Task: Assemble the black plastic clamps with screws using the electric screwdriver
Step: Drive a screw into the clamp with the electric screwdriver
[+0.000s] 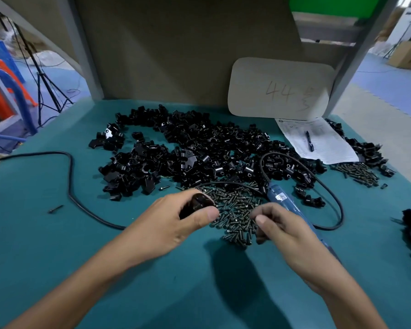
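Head view: the left hand (173,224) sits just left of centre over the teal counter (57,245). Its grip is closed round a single black clamp (197,202), which juts out of the fingers toward 1 o'clock with the thumb pressed along its lower edge. The right hand (287,231) lies at 3 o'clock from the left one, near it but apart. Its grip is narrow, thumb and curled fingertips nearly meeting; whether anything is held between them cannot be told. The blue electric screwdriver (279,198) slants out from behind this hand toward 11 o'clock, and its black cable (337,198) loops away at 2 o'clock. The pile of screws (235,210) lies between the two hands and just beyond them. At 12 o'clock from the hands spreads the heap of loose clamps (199,150). At 2 o'clock a pen (309,141) rests on a printed sheet (323,148), below a card (280,89) marked 44.
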Demonstrator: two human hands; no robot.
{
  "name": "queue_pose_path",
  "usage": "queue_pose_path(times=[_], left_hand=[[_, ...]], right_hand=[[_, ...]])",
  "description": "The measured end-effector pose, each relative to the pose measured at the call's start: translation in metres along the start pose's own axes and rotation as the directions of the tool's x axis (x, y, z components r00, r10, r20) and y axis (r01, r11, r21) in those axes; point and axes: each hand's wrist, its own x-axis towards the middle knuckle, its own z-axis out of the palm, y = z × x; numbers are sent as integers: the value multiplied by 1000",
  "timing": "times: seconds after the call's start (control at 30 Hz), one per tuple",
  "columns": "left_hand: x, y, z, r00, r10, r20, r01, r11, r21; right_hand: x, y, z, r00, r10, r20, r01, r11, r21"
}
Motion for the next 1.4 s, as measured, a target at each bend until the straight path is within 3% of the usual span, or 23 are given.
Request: queue_pose_path(times=[0.1, 0.17, 0.4, 0.63, 0.9, 1.13, 1.3, 1.4], left_hand=[[-3, 4, 0, 999, 49, -4, -49, 997, 55], [-5, 8, -1, 996, 78, -34, -75, 995, 67], [-14, 20, -2, 983, 151, -105, -140, 984, 106], [-14, 23, -3, 984, 172, -35, -166, 977, 137], [-14, 21, -3, 983, 186, 0, -184, 970, 156], [-13, 23, -3, 980, 200, 10, -197, 959, 203], [-12, 20, -3, 979, 203, -18, -192, 948, 254], [-9, 20, -3, 977, 209, -36, -185, 921, 344]], right_hand=[[1, -24, 10, 993, -82, 83, 37, 893, 448], [2, -36, 13, 977, -143, 159, 26, 817, 576], [10, -55, 24, 939, -183, 292, -61, 745, 664], [17, -51, 30, 908, -151, 390, -178, 706, 686], [19, -47, 31, 935, -134, 328, -135, 721, 679], [17, -45, 29, 914, -135, 384, -146, 771, 619], [17, -50, 26, 966, -173, 195, 102, 939, 330], [14, -54, 22, 950, -249, 190, 244, 969, 47]])
